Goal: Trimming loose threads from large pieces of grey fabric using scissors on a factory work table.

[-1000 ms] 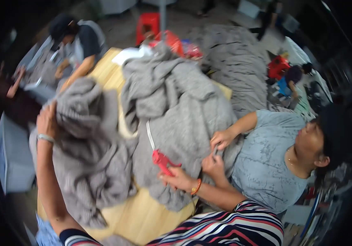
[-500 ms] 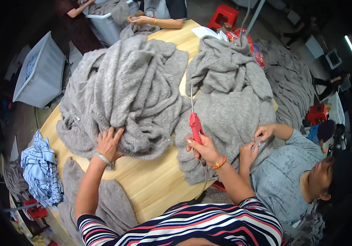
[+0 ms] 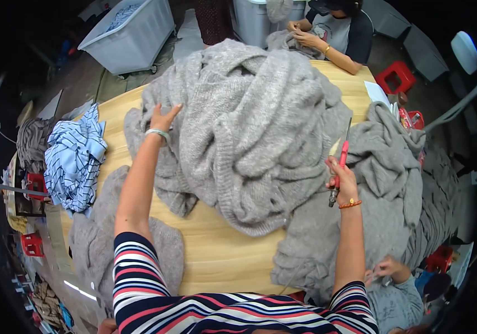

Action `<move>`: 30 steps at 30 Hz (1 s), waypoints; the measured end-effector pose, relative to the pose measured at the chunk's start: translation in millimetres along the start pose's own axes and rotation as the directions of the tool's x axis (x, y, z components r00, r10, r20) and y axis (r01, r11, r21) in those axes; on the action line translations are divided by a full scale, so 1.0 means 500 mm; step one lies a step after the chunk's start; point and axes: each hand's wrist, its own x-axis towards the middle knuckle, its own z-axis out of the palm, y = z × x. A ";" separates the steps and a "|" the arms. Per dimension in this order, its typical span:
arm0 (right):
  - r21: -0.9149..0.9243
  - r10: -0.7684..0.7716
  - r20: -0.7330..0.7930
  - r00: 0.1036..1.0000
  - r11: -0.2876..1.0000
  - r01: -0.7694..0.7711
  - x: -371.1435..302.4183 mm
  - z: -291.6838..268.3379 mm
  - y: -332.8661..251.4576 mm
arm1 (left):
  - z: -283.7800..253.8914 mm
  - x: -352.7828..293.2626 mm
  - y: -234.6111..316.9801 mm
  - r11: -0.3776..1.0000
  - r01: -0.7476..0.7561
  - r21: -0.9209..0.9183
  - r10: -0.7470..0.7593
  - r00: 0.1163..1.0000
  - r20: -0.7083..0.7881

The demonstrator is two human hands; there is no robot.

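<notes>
A large heap of grey knitted garments (image 3: 244,128) covers the middle of the wooden table (image 3: 221,261). On its left side lies my left hand (image 3: 165,121), fingers spread against the knit and not gripping. My right hand (image 3: 343,178) is wrapped around a red air blow gun (image 3: 343,158) with a long thin metal nozzle pointing up and away. That hand is at the heap's right edge, above a second pile of grey knitwear (image 3: 355,234). A metal fitting shows below the fist.
A blue checked cloth bundle (image 3: 75,158) and another grey garment (image 3: 163,245) lie at left. Two co-workers handle pieces, one at the far side (image 3: 333,39), one at the lower right (image 3: 394,300). A white wheeled bin (image 3: 132,42) and red stool (image 3: 396,78) stand beyond.
My view has swung to the right-hand tilt, shifting the scene. My left hand has moved farther up the heap's left side; the blow gun stays in my right hand, now farther right.
</notes>
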 end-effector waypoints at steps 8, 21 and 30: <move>-0.337 -0.024 -0.225 0.974 0.940 -0.055 0.332 -0.031 0.131 | 0.169 0.092 -0.237 0.936 -0.152 0.317 0.017 0.920 0.391; -0.253 0.022 0.069 0.997 0.967 -0.004 0.338 0.128 0.286 | 0.194 -0.177 -0.446 0.967 -0.255 -0.004 0.219 0.821 0.528; 0.301 0.306 0.100 0.947 0.898 -0.322 0.218 0.117 0.266 | 0.201 -0.269 -0.438 0.968 -0.167 -0.186 0.237 0.850 0.471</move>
